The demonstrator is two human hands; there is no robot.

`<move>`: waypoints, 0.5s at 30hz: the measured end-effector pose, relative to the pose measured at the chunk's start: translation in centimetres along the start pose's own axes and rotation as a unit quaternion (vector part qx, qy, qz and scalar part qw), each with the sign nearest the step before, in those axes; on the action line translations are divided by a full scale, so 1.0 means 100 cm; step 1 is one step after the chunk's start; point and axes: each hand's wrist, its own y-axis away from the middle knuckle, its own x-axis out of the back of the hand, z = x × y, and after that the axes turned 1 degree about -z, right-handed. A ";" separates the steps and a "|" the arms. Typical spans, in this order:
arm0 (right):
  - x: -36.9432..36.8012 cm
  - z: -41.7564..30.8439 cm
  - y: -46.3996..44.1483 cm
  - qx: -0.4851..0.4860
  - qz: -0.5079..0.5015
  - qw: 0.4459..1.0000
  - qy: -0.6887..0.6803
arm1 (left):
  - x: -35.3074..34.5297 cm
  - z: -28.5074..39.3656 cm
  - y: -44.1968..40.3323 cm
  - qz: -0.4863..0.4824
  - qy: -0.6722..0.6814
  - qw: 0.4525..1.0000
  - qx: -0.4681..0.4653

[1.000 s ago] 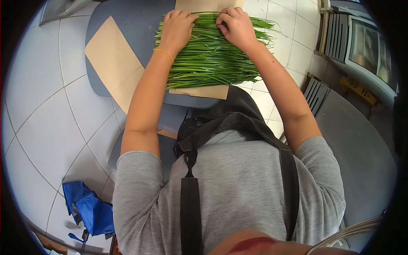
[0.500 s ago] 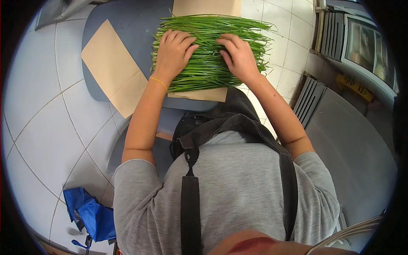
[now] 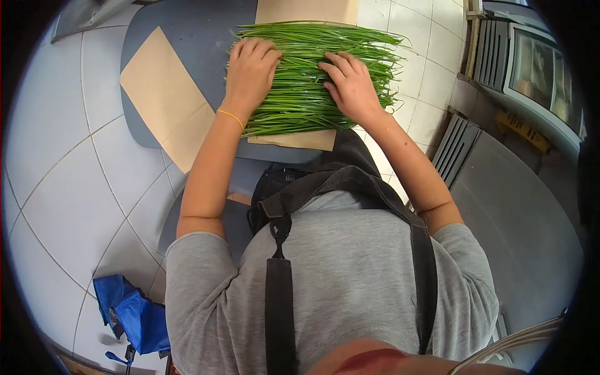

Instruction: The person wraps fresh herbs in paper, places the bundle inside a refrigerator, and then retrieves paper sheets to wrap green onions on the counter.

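A wide layer of long, thin green chives lies crosswise on brown paper, whose near edge sticks out from under the stalks. My left hand rests on the left ends of the layer, palm down, with its fingers lying flat and the thumb tucked alongside. Toward the right part of the chives is my right hand. Its fingers are slightly bent and apart, with the tips touching the stalks. Neither hand is wrapped around a bunch.
The chives lie on a grey table. A brown paper sheet hangs over its left side, and more brown paper is at the far edge. A blue folded umbrella is at lower left. A glass-fronted cabinet stands right.
My left hand has shifted slightly left and away from me, its thumb drawn in beside the fingers. The right hand has hardly moved. The chives lie almost the same.
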 end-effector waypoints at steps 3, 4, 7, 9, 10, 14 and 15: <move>0.002 -0.005 0.006 -0.015 -0.014 0.999 -0.032 | -0.004 0.005 0.016 0.002 0.004 1.000 0.008; 0.003 -0.005 0.005 -0.014 -0.007 0.999 -0.034 | -0.005 0.007 0.020 0.005 0.004 1.000 0.012; 0.004 0.001 -0.008 -0.021 0.018 0.999 -0.039 | -0.008 0.009 0.027 0.013 -0.006 1.000 0.022; 0.004 0.005 -0.029 -0.022 0.066 0.997 -0.034 | -0.009 0.011 0.031 0.011 -0.010 0.999 0.029; 0.000 0.007 -0.040 -0.014 0.068 0.997 -0.033 | -0.008 0.013 0.031 0.010 -0.010 0.999 0.032; -0.020 0.023 -0.075 0.032 0.061 0.998 -0.006 | -0.009 0.013 0.033 0.017 -0.019 0.999 0.036; -0.021 0.028 -0.080 0.045 0.037 0.998 0.004 | -0.009 0.013 0.032 0.017 -0.021 0.999 0.036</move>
